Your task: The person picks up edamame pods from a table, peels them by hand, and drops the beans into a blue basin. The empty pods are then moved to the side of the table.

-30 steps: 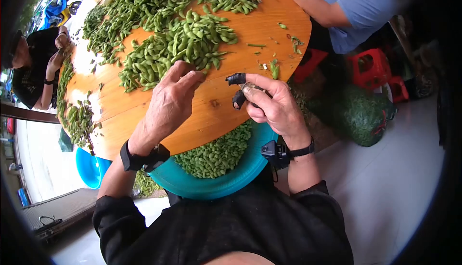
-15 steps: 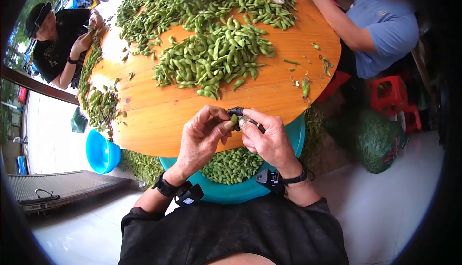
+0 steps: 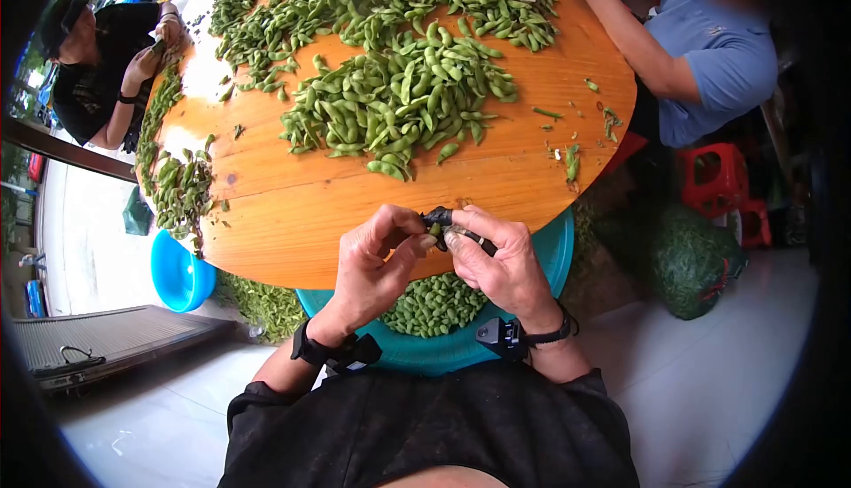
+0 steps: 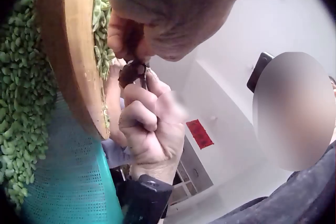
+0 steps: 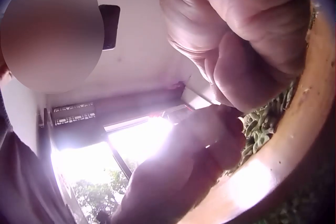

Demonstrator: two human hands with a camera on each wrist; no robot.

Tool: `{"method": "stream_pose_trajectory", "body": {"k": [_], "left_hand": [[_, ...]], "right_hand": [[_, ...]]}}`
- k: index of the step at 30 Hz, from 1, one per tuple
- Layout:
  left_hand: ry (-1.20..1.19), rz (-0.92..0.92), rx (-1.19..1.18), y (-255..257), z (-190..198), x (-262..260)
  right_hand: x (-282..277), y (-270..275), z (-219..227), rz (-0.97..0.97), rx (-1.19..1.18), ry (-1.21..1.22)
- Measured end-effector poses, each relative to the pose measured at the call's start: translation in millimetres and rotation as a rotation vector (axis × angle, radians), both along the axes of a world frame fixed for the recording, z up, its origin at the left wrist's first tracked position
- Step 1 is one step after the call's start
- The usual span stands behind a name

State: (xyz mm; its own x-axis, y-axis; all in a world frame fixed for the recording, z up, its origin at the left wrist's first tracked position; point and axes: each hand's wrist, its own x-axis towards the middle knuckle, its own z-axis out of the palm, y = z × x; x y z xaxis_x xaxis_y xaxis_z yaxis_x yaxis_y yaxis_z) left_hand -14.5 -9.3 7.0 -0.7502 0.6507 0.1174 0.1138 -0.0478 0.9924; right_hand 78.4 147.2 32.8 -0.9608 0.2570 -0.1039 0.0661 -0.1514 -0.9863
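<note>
Just above the near edge of the round wooden table (image 3: 275, 213), my two hands meet. The left hand (image 3: 370, 262) pinches a green soybean pod (image 3: 434, 231) between thumb and index finger. My right hand (image 3: 503, 266), with black wrapping (image 3: 437, 218) on its fingertips, grips a thin dark tool (image 3: 480, 242) against the pod; its kind cannot be told. Below both hands sits a teal basket (image 3: 557, 262), holding many shelled green beans (image 3: 434, 306). A heap of pods (image 3: 399, 98) lies in front on the tabletop.
A person in black (image 3: 106, 80) sits at the left, one in a blue shirt (image 3: 709, 54) at the right. A blue basin (image 3: 182, 275) stands on the floor at left. Red stools (image 3: 709, 178) and a full green mesh bag (image 3: 696, 262) are at right.
My left hand has come back from the pod heap to the right hand, bringing a pod. Over the last half second both hands stay together at the table edge.
</note>
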Motion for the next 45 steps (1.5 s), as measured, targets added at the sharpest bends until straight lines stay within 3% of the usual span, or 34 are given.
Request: {"method": "stream_pose_trajectory", "body": {"k": [1, 3, 4, 6, 8, 10, 11, 12, 13, 14, 16, 18, 20, 24, 28, 30, 32, 34, 35, 36, 38, 39, 41, 45], "left_hand": [[-0.002, 0.001, 0.002, -1, -1, -2], [-0.604, -0.162, 0.269, -2, -3, -7], [-0.606, -0.161, 0.271, -1, -2, -8], [-0.951, -0.325, 0.457, 1, -2, -10], [-0.984, -0.336, 0.458, 2, -1, -11], [-0.955, -0.261, 0.313, 1, 8, -12], [-0.956, -0.26, 0.315, 2, 5, -10], [-0.759, -0.234, 0.285, 3, 1, -7], [-0.561, -0.204, 0.254, 3, -2, -5], [-0.561, -0.197, 0.257, 1, 1, -7], [-0.103, -0.179, -0.099, -5, 12, -10], [0.003, -0.16, -0.152, -7, 12, -9], [0.286, -0.108, -0.16, -6, 3, -7], [0.023, -0.174, -0.086, -3, 0, -1], [0.073, -0.167, -0.153, 1, 11, 8], [-0.067, -0.316, -0.185, 0, 22, 10], [-0.032, -0.414, -0.261, -11, 35, -4], [0.209, -0.606, -0.386, -21, 40, -23], [0.277, -0.407, -0.383, -24, 31, -29], [0.277, -0.407, -0.383, -22, 28, -38], [0.579, 0.023, -0.513, -14, 24, -61], [0.58, 0.023, -0.513, -12, 15, -70], [0.919, -0.006, -0.594, -9, -1, -85], [0.826, -0.006, -0.665, -3, 11, -81]], "right_hand": [[0, 2, 1, 0.001, 0.002, -0.002], [2, 8, 1, 0.079, -0.305, -0.09], [3, 10, 0, 0.079, -0.304, -0.092], [3, 13, -5, 0.131, -0.611, -0.055], [4, 10, 0, 0.115, -0.535, -0.075], [2, 6, 0, 0.097, -0.461, -0.092], [0, 2, -3, 0.07, -0.152, 0.009], [-2, -2, -7, 0.044, 0.157, 0.11], [-2, -4, -10, 0.024, 0.24, 0.122], [-2, -5, -8, 0.031, 0.24, 0.122], [-1, -7, -1, -0.008, 0.378, 0.086], [-1, -8, 3, -0.005, 0.476, 0.076], [-2, -11, 7, -0.066, 0.73, 0.172], [-1, -19, 4, -0.16, 0.827, 0.251], [9, -13, 10, -0.157, 0.856, 0.195], [24, 8, 21, -0.143, 0.848, 0.133], [54, 40, 37, -0.163, 0.75, 0.043], [89, 76, 57, -0.02, 0.815, -0.127], [105, 92, 57, 0.018, 0.85, -0.207], [104, 92, 62, 0.04, 0.865, -0.227], [117, 101, 53, -0.145, 0.976, -0.35], [111, 99, 48, -0.195, 0.998, -0.343], [95, 92, 39, -0.228, 0.96, -0.293], [58, 62, 32, -0.197, 0.746, -0.135]]}}
